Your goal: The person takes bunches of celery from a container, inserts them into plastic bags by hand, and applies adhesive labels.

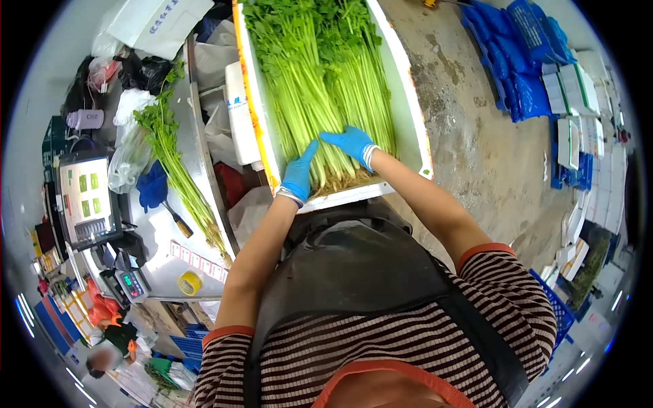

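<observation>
A white foam box [413, 102] is packed with long green celery [306, 81], leaves at the far end and pale roots toward me. My left hand [297, 175], in a blue glove, grips the left side of a bunch near the roots; its thumb points up along the stalks and the other fingers are mostly hidden. My right hand [351, 144], also blue-gloved, lies over the same bunch from the right, with fingers curled down around the stalks.
Left of the box, a metal table [153, 255] holds loose celery [180, 173], a blue glove [151, 185], a yellow tape roll [189, 283], labels [198, 262] and a screen [86, 190]. Blue sacks [520, 61] sit on the right. Another person [112, 350] is at lower left.
</observation>
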`<state>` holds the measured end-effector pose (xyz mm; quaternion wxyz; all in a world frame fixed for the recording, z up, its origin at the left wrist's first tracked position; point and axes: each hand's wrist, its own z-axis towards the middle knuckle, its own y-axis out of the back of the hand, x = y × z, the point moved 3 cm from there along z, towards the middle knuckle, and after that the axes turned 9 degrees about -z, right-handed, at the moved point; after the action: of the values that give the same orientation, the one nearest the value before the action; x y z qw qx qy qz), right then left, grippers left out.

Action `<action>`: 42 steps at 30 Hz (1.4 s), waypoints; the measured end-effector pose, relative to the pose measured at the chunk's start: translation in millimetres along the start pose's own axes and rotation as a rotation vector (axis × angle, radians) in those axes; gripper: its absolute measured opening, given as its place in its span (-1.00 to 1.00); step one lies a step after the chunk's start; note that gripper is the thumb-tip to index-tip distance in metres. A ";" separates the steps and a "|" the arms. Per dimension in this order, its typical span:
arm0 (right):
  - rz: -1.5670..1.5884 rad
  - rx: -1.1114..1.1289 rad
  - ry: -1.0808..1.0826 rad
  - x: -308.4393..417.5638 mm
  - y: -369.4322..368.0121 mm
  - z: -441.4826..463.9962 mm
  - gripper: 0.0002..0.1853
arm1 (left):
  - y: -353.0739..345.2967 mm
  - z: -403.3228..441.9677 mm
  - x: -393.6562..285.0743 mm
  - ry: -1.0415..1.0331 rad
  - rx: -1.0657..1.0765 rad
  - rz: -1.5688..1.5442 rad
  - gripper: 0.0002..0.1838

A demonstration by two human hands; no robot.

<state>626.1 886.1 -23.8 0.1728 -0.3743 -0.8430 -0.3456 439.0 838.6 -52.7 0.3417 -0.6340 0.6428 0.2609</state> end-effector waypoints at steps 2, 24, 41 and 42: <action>-0.061 -0.034 0.031 -2.1 -1.8 2.1 0.24 | -2.9 11.1 15.3 0.076 0.014 0.082 -0.57; 1.018 0.374 -0.038 26.2 105.2 -41.2 -0.27 | -113.8 -20.8 -120.0 -0.353 -0.012 0.216 -0.37; -0.072 -0.234 0.385 100.8 121.9 -119.0 -0.12 | -75.0 2.9 -165.9 -0.200 0.626 -0.890 -0.22; -0.281 -0.281 0.350 116.8 131.8 -137.0 -0.10 | -78.8 -1.4 -162.5 -0.215 0.659 -0.891 -0.20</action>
<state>652.5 911.7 196.2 0.2127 -0.2083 -0.7878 -0.5392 511.1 936.3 81.2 0.6623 -0.6739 0.3220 -0.0600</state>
